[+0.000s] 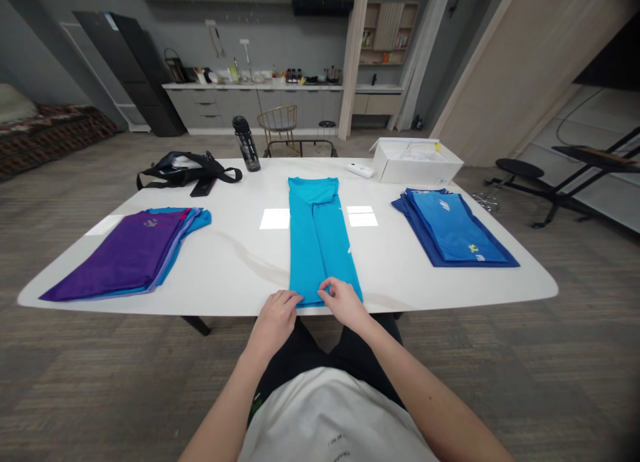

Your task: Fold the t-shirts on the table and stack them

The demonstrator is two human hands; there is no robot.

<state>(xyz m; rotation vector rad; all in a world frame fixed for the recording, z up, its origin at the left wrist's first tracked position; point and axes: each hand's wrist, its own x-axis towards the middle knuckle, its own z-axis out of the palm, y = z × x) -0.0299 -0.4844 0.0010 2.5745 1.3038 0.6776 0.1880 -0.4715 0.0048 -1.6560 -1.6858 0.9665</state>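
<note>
Across the head view's lower centre, the left hand [278,317] rests fingertips on the near left corner of a folded turquoise garment [306,245], which runs up mid-frame; the right hand [345,303] curls thumb and forefinger over its near edge. Whether either grips cloth cannot be told. Purple-topped clothes [131,252] lie at left, blue clothes [453,225] at right.

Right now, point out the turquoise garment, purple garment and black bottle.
Turquoise garment [329,241], head view: middle of upper surface.
Purple garment [134,252], head view: middle of top face.
Black bottle [247,147], head view: middle of body.
</note>
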